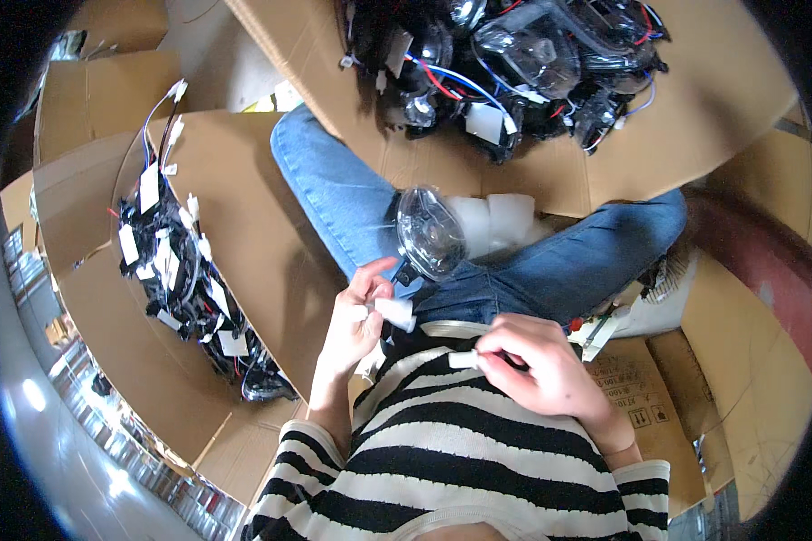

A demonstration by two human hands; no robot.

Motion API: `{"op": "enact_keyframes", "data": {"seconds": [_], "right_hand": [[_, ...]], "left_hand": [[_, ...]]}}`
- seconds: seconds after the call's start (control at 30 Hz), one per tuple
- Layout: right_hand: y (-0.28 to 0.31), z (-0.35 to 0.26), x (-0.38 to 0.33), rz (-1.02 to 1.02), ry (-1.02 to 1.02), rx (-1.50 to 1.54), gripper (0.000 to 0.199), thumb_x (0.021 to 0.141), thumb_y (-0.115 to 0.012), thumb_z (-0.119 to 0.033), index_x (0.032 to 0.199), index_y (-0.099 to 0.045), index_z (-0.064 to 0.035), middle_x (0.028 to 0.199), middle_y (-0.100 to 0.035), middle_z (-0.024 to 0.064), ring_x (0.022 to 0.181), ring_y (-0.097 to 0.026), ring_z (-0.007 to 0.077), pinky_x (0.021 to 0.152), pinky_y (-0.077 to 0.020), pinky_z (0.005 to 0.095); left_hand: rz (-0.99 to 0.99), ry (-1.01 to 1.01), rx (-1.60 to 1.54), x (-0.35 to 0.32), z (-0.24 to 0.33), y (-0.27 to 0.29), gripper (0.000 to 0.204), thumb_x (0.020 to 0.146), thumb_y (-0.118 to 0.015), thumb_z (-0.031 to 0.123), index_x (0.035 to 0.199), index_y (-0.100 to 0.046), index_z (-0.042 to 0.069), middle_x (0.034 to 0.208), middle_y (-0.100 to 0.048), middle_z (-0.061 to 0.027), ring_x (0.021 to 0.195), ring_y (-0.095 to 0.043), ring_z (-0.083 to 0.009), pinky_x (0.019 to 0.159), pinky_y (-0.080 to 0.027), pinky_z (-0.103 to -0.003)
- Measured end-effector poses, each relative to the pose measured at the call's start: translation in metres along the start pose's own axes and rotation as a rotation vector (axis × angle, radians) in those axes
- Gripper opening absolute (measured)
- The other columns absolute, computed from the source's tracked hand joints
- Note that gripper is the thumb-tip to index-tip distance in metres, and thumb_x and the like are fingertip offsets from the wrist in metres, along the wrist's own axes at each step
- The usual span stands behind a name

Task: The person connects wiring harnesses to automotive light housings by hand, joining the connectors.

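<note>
My left hand is closed around a small white piece, perhaps a folded label or a connector; its kind is not clear. In front of my striped shirt, my right hand pinches another short white piece between thumb and fingers. Just beyond my left hand, a vehicle lamp with a clear, domed lens and dark housing rests between my legs, against my left thigh. Beside the lamp lie translucent white rolls or wrapping.
Ahead, an open cardboard box holds many dark lamps with coloured wires. At left, another carton contains a heap of black wired lamps with white labels. A brown carton stands at right, near small items.
</note>
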State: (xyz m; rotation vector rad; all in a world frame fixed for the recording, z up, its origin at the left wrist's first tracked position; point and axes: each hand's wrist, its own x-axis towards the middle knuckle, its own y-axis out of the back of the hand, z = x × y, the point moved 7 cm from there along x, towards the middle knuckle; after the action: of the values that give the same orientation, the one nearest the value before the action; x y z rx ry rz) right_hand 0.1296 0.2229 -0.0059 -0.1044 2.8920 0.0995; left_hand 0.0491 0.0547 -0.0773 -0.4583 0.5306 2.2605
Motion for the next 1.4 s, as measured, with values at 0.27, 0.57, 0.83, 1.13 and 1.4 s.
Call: {"op": "enact_keyframes", "data": {"seconds": [0.27, 0.57, 0.83, 1.13, 1.4], "right_hand": [[-0.045, 0.015, 0.036, 0.033, 0.09, -0.028, 0.009, 0.071, -0.056, -0.007, 0.072, -0.047, -0.0042, 0.063, -0.047, 0.0085, 0.055, -0.05, 0.0264, 0.049, -0.0405, 0.036], [-0.002, 0.024, 0.021, 0.163, 0.026, 0.058, 0.005, 0.072, -0.055, 0.003, 0.074, -0.051, 0.0004, 0.062, -0.046, 0.005, 0.048, -0.037, 0.0113, 0.044, -0.0287, 0.0236], [0.012, 0.043, 0.01, 0.159, -0.092, 0.171, 0.003, 0.075, -0.053, 0.001, 0.074, -0.051, -0.0008, 0.062, -0.045, 0.0025, 0.049, -0.037, 0.0081, 0.044, -0.029, 0.0221], [-0.01, 0.053, 0.022, -0.022, -0.104, 0.254, 0.005, 0.075, -0.056, -0.005, 0.077, -0.052, -0.0022, 0.063, -0.048, 0.0038, 0.05, -0.042, 0.0102, 0.044, -0.0322, 0.0236], [-0.017, 0.044, 0.026, -0.022, -0.076, 0.212, 0.005, 0.074, -0.056, -0.001, 0.075, -0.051, -0.0007, 0.063, -0.047, 0.0036, 0.05, -0.04, 0.0102, 0.045, -0.0315, 0.0228]], "left_hand": [[-0.08, 0.231, 0.214, -0.007, -0.009, -0.002, 0.045, 0.077, -0.051, 0.006, 0.119, -0.034, 0.004, 0.074, -0.051, -0.0121, 0.064, -0.05, -0.0192, 0.061, -0.041, -0.029], [-0.017, -0.044, 0.137, -0.012, -0.002, -0.002, 0.041, 0.08, -0.043, 0.004, 0.119, -0.033, -0.003, 0.112, -0.045, -0.0189, 0.085, -0.051, -0.0252, 0.074, -0.043, -0.034], [-0.161, -0.147, -0.149, -0.005, 0.016, -0.011, 0.03, 0.087, -0.036, 0.014, 0.095, -0.057, -0.005, 0.083, -0.06, -0.015, 0.061, -0.057, -0.0188, 0.061, -0.046, -0.03], [-0.416, -0.214, -0.473, 0.006, 0.015, -0.025, 0.032, 0.085, -0.045, 0.021, 0.07, -0.062, -0.002, 0.066, -0.06, -0.0101, 0.052, -0.049, -0.016, 0.05, -0.037, -0.027], [-0.621, -0.285, -0.549, 0.015, 0.019, -0.033, 0.031, 0.082, -0.051, 0.021, 0.063, -0.061, -0.001, 0.053, -0.054, -0.0081, 0.048, -0.044, -0.0188, 0.047, -0.033, -0.03]]}}
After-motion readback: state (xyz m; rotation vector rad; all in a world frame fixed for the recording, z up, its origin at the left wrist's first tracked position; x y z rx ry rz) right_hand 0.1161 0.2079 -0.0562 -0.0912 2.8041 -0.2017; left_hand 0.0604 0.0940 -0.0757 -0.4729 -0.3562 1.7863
